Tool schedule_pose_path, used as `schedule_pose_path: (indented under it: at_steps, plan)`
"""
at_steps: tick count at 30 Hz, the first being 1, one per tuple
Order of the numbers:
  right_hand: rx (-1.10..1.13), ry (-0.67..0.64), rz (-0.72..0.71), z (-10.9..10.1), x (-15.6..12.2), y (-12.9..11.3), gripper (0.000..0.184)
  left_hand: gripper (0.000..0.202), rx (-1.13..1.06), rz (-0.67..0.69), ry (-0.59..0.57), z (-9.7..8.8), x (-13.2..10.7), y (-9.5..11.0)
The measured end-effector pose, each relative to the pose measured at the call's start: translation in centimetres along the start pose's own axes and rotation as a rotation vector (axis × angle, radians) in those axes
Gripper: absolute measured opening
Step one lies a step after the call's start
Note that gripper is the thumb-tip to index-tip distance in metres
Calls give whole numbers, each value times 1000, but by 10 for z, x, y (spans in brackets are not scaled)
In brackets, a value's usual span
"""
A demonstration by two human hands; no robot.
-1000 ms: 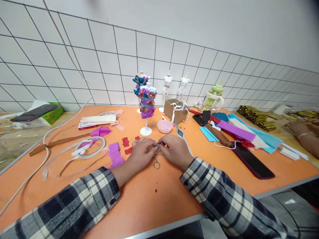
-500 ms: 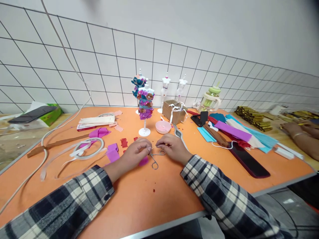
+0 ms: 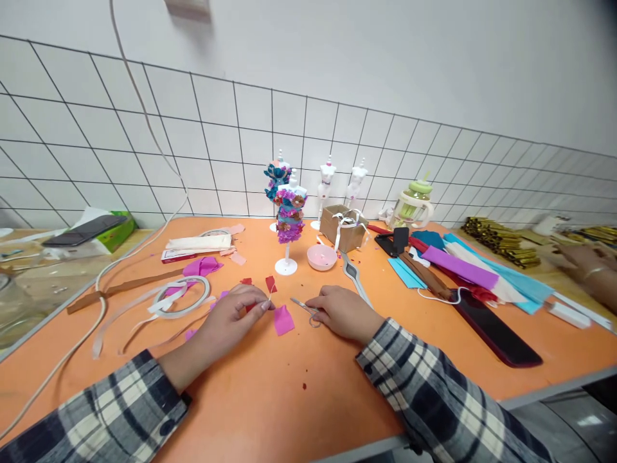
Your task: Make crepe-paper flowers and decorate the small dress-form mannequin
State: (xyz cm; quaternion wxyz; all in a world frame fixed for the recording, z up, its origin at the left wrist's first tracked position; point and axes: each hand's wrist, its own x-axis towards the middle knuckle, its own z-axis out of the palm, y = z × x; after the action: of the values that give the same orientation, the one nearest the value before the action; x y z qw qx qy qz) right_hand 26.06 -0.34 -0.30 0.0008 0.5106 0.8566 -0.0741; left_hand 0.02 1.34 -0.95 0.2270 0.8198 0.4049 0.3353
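Observation:
My left hand (image 3: pixel 237 316) is closed in a pinch, with a thin pale strand (image 3: pixel 271 292) standing up from its fingertips. Beside those fingertips lies a magenta paper square (image 3: pixel 284 320) on the orange table. To the right, my right hand (image 3: pixel 343 312) has its fingers closed on small metal scissors (image 3: pixel 301 305), whose blades point left toward my left hand. Small red paper pieces (image 3: pixel 270 283) lie just beyond my left hand, some of them partly covered by it.
A small dress form (image 3: pixel 290 215) covered in paper flowers stands ahead, with others behind. Near it are a pink bowl (image 3: pixel 322 258) and a cardboard box (image 3: pixel 332 231). A ribbon roll (image 3: pixel 207 302) lies left; folded crepe paper (image 3: pixel 463 267) and a phone (image 3: pixel 501 331) lie right.
My hands have moved apart, the left one leftward. The scissors have turned so their blades point left, now in my right hand's fingers. The magenta square shows more fully. The view has shifted.

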Motion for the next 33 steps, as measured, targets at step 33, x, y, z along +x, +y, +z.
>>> schedule_pose_path:
  at_steps: [33]
  plan:
    - [1259,-125,-92,14,-2,-40,42,35,-464,-54,-111,9,-6,10]
